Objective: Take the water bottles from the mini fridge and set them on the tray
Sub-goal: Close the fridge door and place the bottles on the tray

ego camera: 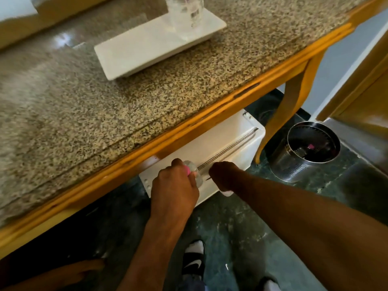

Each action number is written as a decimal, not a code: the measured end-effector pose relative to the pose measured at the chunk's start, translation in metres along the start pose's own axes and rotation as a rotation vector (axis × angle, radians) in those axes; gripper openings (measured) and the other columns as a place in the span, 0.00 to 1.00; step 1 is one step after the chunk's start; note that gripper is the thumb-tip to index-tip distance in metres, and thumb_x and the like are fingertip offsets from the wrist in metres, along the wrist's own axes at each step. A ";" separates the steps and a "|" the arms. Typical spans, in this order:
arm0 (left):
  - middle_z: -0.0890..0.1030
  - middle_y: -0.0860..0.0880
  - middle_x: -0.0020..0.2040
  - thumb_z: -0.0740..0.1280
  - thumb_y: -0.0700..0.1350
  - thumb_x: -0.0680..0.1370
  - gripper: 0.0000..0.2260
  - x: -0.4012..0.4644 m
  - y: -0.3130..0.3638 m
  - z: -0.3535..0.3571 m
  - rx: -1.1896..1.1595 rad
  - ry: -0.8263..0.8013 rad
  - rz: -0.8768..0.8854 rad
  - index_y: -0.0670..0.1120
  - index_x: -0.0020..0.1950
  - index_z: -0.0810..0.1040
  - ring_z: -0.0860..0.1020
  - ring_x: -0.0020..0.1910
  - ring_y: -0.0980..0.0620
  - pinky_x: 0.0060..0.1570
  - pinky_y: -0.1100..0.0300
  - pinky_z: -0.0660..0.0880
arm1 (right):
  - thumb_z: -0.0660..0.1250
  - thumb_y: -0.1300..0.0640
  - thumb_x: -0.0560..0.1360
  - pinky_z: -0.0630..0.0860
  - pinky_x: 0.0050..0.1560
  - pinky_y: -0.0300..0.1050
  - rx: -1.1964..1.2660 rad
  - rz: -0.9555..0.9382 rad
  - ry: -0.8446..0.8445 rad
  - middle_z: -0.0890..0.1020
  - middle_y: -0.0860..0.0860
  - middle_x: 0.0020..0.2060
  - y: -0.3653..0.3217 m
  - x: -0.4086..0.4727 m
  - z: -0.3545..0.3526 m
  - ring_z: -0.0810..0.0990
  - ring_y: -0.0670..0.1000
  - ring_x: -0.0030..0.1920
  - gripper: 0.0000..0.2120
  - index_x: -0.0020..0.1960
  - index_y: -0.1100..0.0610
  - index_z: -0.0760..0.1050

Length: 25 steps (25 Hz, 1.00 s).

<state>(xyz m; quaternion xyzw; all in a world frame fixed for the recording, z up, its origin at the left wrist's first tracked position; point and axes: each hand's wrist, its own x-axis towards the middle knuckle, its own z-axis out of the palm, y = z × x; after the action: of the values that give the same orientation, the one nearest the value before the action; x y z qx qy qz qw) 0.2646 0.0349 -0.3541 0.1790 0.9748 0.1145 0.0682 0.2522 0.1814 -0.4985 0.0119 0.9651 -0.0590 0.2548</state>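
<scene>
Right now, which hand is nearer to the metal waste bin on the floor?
Right. The right hand is at the fridge door, on the side toward the waste bin; the left hand, gripping a bottle, is farther away.

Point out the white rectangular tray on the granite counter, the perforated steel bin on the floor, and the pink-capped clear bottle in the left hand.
white rectangular tray (pixel 134 51): head view, bare flat surface.
perforated steel bin (pixel 294 166): head view, outer wall.
pink-capped clear bottle (pixel 194 170): head view, clear shoulder beside cap.

one tray (pixel 134 53), one bin (pixel 302 156), two hands (pixel 178 185)
</scene>
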 end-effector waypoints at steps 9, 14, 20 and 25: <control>0.82 0.47 0.47 0.67 0.52 0.76 0.10 -0.033 0.049 -0.149 -0.014 -0.080 0.030 0.46 0.48 0.77 0.77 0.42 0.52 0.42 0.59 0.74 | 0.66 0.60 0.73 0.71 0.46 0.44 0.058 -0.089 0.108 0.77 0.58 0.56 0.005 -0.198 -0.216 0.77 0.58 0.55 0.12 0.56 0.61 0.74; 0.82 0.46 0.46 0.68 0.51 0.75 0.09 -0.027 0.083 -0.281 -0.020 0.029 0.047 0.46 0.49 0.79 0.78 0.41 0.50 0.41 0.58 0.75 | 0.68 0.61 0.71 0.73 0.37 0.42 -0.028 -0.118 0.264 0.80 0.55 0.46 -0.014 -0.266 -0.380 0.78 0.52 0.42 0.09 0.51 0.59 0.78; 0.82 0.46 0.41 0.70 0.49 0.74 0.09 0.039 0.091 -0.424 -0.043 0.191 0.063 0.44 0.45 0.81 0.78 0.36 0.52 0.36 0.59 0.75 | 0.67 0.56 0.73 0.79 0.39 0.46 -0.083 -0.166 0.484 0.81 0.52 0.42 -0.036 -0.267 -0.532 0.80 0.52 0.42 0.07 0.49 0.57 0.78; 0.82 0.45 0.45 0.70 0.48 0.74 0.10 0.116 0.064 -0.438 -0.023 0.150 0.094 0.42 0.48 0.80 0.78 0.39 0.51 0.37 0.58 0.75 | 0.68 0.52 0.74 0.74 0.45 0.47 -0.172 -0.142 0.458 0.82 0.52 0.47 -0.052 -0.196 -0.564 0.81 0.53 0.49 0.11 0.54 0.56 0.77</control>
<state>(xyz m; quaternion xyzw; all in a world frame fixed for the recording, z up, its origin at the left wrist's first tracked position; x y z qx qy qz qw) 0.1020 0.0489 0.0733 0.2150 0.9662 0.1418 -0.0082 0.1430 0.1986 0.0909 -0.0643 0.9976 0.0096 0.0251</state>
